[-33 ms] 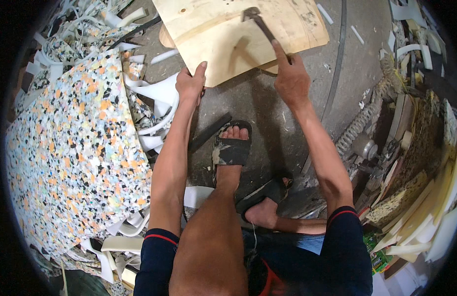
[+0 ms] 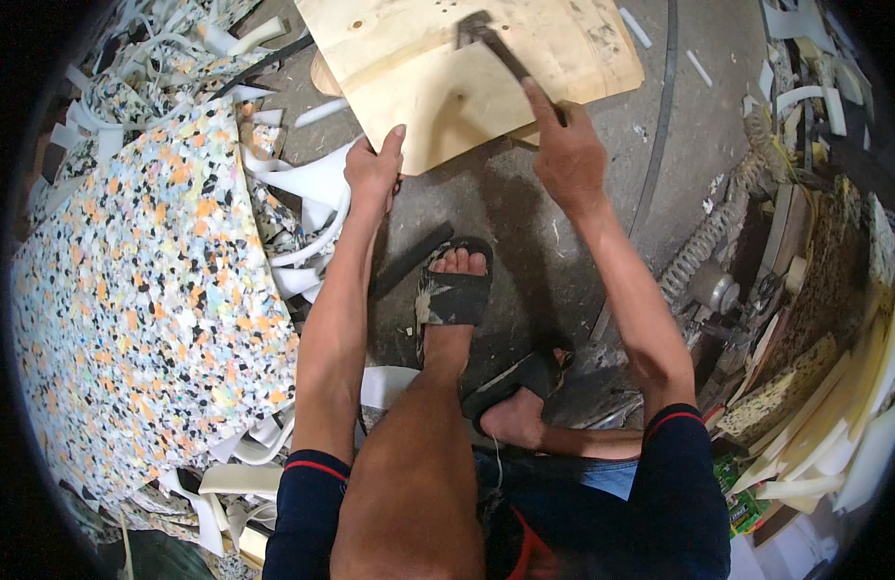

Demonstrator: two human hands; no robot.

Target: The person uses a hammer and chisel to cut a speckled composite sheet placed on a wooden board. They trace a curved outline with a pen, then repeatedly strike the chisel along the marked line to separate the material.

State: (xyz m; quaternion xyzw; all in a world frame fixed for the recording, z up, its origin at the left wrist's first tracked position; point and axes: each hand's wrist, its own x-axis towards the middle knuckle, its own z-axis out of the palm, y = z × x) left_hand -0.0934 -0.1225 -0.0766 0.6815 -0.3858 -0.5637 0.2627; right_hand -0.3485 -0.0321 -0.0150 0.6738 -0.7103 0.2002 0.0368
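Observation:
A pale plywood board point(image 2: 409, 82) lies ahead of me, running off the upper edge of the view. My left hand point(image 2: 374, 172) grips its near left corner, thumb on top and the other fingers mostly hidden beneath. In my right hand point(image 2: 571, 155) is a hammer point(image 2: 505, 56), its handle pointing away and the forefinger stretched along it. The dark hammer head is over the board and casts a shadow on the wood; whether it touches cannot be made out. Under the board's near edge a bit of another wooden piece shows.
A large speckled foam sheet point(image 2: 158, 290) covers the left side, with white foam scraps point(image 2: 307, 184) around it. A dark strip point(image 2: 414, 256) lies beside my sandalled foot point(image 2: 454, 290). To the right are a ridged hose point(image 2: 704, 242), a hose-like line point(image 2: 660, 126) and stacked foam offcuts point(image 2: 805, 425).
The hammer head has shifted slightly left and up over the board, with a small tilt of my right hand. The board's near corner sits marginally lower in view.

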